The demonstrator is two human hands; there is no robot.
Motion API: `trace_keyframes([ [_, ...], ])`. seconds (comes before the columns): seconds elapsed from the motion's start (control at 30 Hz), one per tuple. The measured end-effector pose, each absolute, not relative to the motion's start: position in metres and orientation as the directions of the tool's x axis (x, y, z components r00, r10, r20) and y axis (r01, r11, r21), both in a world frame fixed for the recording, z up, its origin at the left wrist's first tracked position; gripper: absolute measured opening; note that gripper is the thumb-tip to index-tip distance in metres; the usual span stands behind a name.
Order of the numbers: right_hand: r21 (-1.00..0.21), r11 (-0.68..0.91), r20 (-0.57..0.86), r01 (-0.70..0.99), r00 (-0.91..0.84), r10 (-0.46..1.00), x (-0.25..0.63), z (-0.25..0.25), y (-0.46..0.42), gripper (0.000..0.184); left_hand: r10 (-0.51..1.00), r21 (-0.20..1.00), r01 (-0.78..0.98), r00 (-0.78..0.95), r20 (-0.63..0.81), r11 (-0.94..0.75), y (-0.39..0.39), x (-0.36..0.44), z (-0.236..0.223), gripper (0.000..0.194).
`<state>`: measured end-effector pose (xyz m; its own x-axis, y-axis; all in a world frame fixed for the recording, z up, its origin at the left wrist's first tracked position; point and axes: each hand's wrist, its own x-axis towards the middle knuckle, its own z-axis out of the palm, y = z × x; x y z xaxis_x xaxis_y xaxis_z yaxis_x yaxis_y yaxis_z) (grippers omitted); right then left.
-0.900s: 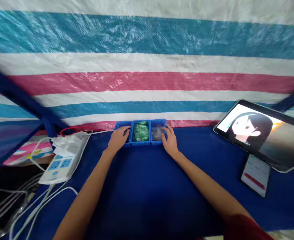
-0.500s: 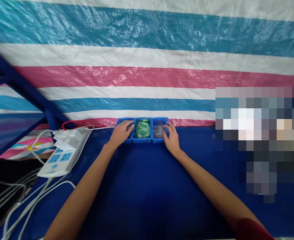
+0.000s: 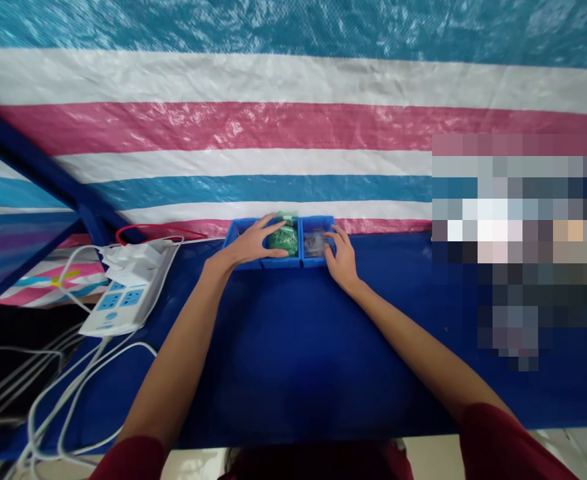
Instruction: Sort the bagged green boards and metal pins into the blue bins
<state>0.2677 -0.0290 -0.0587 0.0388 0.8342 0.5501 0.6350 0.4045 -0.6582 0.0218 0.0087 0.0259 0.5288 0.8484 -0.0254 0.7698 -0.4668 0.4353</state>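
Observation:
Three small blue bins stand side by side at the back of the table. My left hand (image 3: 252, 243) is open, its fingers and thumb spread over the middle bin, which holds green plastic packets (image 3: 284, 241). It hides most of the left bin (image 3: 229, 235), so the contents there cannot be made out. At the right-hand wall of the right bin (image 3: 316, 263) rests my right hand (image 3: 342, 259), fingers apart and curved over the rim. Inside that bin lie clear plastic packets (image 3: 314, 244), near my right fingertips.
A white power strip (image 3: 118, 310) with plugged-in adapters (image 3: 136, 263) lies left on the blue table (image 3: 283, 333), white cables (image 3: 68, 400) trailing from it. A blue metal frame (image 3: 68, 190) rises behind. Striped sheeting (image 3: 273, 127) hangs along the back. A blurred-out area covers the right side.
My left hand has moved right from the left bin to over the middle bin, and its fingers have spread. My right hand stays at the right bin. The view has tilted down.

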Motion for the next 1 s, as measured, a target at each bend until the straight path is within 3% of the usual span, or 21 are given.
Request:
trace_keyframes([
  [0.13, -0.657, 0.414, 0.563, 0.631, 0.045, 0.825, 0.267, -0.058, -0.03, 0.028, 0.819, 0.329, 0.785, 0.57, -0.057, -0.524, 0.019, 0.025, 0.025, 0.097],
  [0.4, -0.665, 0.412, 0.557, 0.622, 0.047, 0.829, 0.267, -0.06, -0.028, 0.027, 0.796, 0.267, 0.769, 0.605, -0.009, -0.581, 0.021, 0.028, 0.033, 0.105],
  [0.6, -0.66, 0.408, 0.554, 0.631, 0.042, 0.831, 0.267, -0.061, -0.029, 0.028, 0.741, 0.188, 0.768, 0.64, -0.204, -0.612, 0.035, 0.034, 0.04, 0.095],
  [0.83, -0.631, 0.394, 0.548, 0.668, 0.025, 0.836, 0.268, -0.059, -0.03, 0.029, 0.716, 0.083, 0.763, 0.633, -0.294, -0.641, 0.058, 0.049, 0.028, 0.093],
  [1.0, -0.634, 0.389, 0.543, 0.668, 0.026, 0.839, 0.268, -0.06, -0.029, 0.029, 0.735, 0.104, 0.78, 0.619, -0.279, -0.617, 0.058, 0.053, 0.022, 0.087],
])
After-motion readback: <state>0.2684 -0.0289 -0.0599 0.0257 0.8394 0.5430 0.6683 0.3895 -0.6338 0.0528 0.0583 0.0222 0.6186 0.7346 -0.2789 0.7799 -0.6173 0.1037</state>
